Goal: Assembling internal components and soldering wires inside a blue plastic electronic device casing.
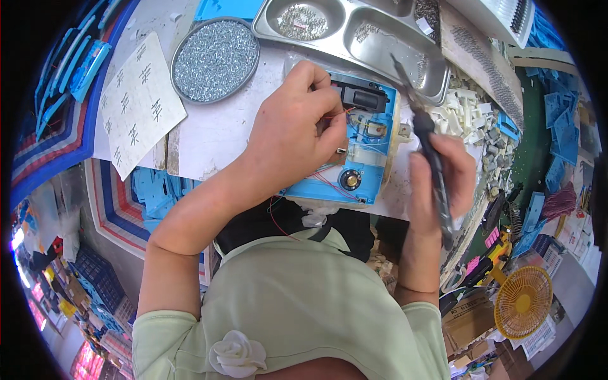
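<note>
A blue plastic housing (pixel 373 149) lies open on the table, with red wires, a black compartment (pixel 364 99) and a round black part (pixel 350 180) inside. My left hand (pixel 310 117) rests over its left side, fingers curled and closed beside the red wires. What they pinch is hidden. A small metal part (pixel 341 151) shows just by the thumb. To the right of the housing, my right hand (pixel 453 171) grips a dark-handled soldering iron (pixel 430 155), blurred by motion. Its thin tip points up and away, over the metal tray.
A round dish of small silvery screws (pixel 215 60) stands at the back left, by a handwritten sheet (pixel 140 104). The metal compartment tray (pixel 348 44) holds small metal parts. White plastic pieces (pixel 465 114) pile up at right. A yellow fan (pixel 523 302) stands lower right.
</note>
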`<action>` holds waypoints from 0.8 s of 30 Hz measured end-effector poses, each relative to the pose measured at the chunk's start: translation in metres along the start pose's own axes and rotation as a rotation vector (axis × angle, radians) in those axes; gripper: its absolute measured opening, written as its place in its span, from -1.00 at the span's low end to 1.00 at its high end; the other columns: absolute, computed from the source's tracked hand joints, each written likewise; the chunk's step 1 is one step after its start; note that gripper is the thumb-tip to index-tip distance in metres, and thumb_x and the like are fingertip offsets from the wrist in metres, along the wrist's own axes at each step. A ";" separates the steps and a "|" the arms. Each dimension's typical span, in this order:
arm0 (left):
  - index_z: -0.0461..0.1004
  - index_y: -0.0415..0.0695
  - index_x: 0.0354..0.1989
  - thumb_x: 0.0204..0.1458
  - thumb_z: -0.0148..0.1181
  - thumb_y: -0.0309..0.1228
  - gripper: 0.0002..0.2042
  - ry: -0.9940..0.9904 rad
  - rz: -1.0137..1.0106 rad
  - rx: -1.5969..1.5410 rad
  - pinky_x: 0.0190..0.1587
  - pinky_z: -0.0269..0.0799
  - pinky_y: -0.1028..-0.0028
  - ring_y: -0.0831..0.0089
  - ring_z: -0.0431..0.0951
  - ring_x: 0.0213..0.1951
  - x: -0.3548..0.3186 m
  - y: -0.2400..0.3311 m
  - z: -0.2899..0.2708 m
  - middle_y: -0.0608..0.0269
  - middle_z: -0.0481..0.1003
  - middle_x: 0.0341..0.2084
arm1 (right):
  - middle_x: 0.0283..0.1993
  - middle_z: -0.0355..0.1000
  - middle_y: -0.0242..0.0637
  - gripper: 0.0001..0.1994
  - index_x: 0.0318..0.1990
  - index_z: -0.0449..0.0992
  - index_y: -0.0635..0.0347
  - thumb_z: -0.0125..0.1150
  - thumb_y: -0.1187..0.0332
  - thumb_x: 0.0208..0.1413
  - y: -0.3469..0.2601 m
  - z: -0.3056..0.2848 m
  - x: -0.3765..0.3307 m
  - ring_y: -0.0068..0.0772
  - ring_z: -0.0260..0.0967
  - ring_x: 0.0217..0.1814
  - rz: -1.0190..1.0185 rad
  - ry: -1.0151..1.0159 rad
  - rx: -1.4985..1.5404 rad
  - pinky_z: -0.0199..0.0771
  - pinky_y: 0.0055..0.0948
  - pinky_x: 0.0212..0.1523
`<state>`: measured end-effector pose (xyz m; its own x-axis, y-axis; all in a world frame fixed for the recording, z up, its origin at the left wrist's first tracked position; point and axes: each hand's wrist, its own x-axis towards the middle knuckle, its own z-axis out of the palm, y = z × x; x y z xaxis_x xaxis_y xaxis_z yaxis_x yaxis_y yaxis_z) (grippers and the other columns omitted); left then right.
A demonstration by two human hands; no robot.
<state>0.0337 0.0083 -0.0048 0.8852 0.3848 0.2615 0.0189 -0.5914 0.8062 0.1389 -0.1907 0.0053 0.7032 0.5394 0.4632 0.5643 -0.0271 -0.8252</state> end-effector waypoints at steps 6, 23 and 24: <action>0.51 -0.28 -0.43 -0.06 0.30 -0.54 -0.91 0.033 0.011 0.034 -0.32 0.42 0.42 0.34 0.46 -0.37 0.000 -0.004 0.003 0.14 0.35 -0.34 | -0.28 0.44 -0.13 -0.66 -0.09 0.45 0.34 0.35 0.64 -0.05 -0.003 -0.030 -0.011 -0.28 0.36 -0.29 -0.063 -0.098 0.013 0.37 -0.39 -0.25; 0.54 -0.21 -0.45 -0.08 0.27 -0.52 -0.95 0.073 0.020 0.045 -0.36 0.46 0.30 0.23 0.51 -0.44 0.001 -0.003 0.007 0.15 0.42 -0.32 | -0.50 0.43 -0.23 -0.71 -0.20 0.52 0.25 0.41 0.55 -0.13 -0.003 -0.012 -0.010 -0.23 0.36 -0.50 -0.191 -0.218 -0.107 0.36 -0.36 -0.45; 0.54 -0.21 -0.45 -0.08 0.27 -0.52 -0.95 0.074 0.020 0.044 -0.37 0.46 0.31 0.23 0.51 -0.44 0.000 -0.003 0.007 0.15 0.42 -0.32 | -0.50 0.42 -0.23 -0.71 -0.20 0.52 0.25 0.41 0.55 -0.13 -0.003 -0.012 -0.010 -0.24 0.35 -0.50 -0.202 -0.217 -0.109 0.36 -0.36 -0.45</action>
<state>0.0370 0.0058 -0.0111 0.8489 0.4231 0.3169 0.0238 -0.6294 0.7767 0.1356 -0.2057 0.0067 0.4705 0.7095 0.5245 0.7341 0.0150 -0.6789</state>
